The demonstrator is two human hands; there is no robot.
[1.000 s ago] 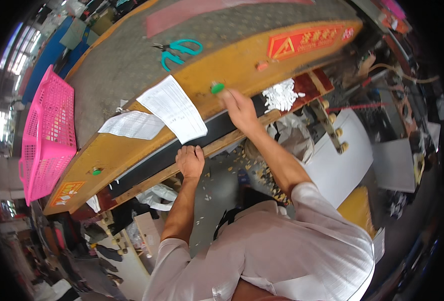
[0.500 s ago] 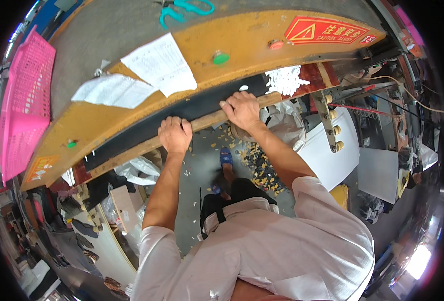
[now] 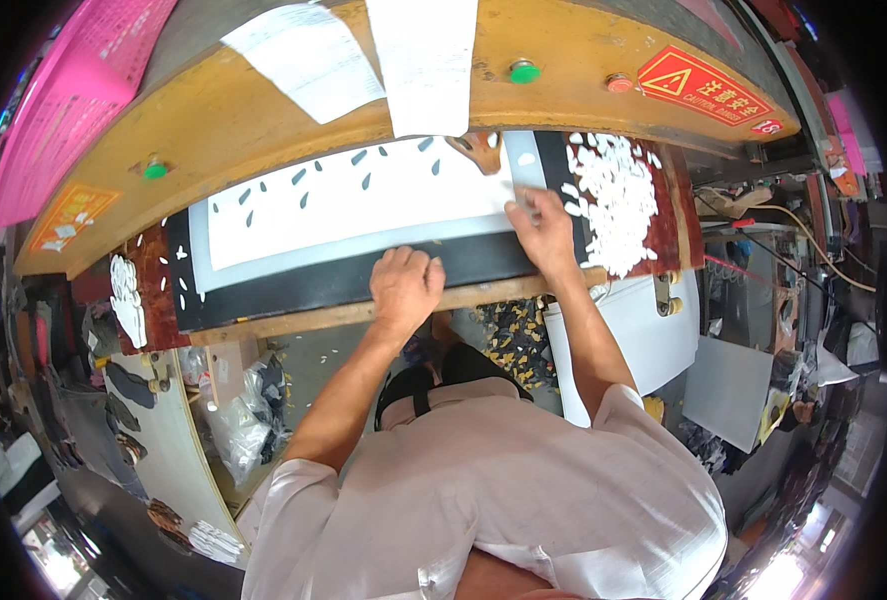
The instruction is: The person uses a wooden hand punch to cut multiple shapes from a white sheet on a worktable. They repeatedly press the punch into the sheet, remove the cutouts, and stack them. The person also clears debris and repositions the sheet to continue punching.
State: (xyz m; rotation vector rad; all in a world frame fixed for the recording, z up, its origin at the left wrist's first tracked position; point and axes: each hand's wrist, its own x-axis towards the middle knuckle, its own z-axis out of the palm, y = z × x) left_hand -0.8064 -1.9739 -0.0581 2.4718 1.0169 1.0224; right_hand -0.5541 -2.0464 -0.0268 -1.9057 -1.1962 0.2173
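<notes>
Two hands work at the front edge of the counter. We see the left hand curled into a loose fist, its grip pressed together on the black mat just above the wooden front rail. The right hand lies flat near the right end of the white sheet, fingers close together on its corner; we cannot tell whether that grip pinches the sheet or only presses it. The white sheet rests on the black mat and carries rows of small dark leaf-shaped cut-outs. Just right of the right hand, a heap of small white cut pieces lies on a dark red surface.

Above the sheet, we note the curved yellow machine front. It bears a red triangular-sign warning label at the upper right, an orange label at the left, two green buttons and one red button. Two white papers hang over its top edge. A pink basket sits at the far left.

Below the counter, dark scraps litter the floor, and grey boards lean at the right in a crowded workshop.
</notes>
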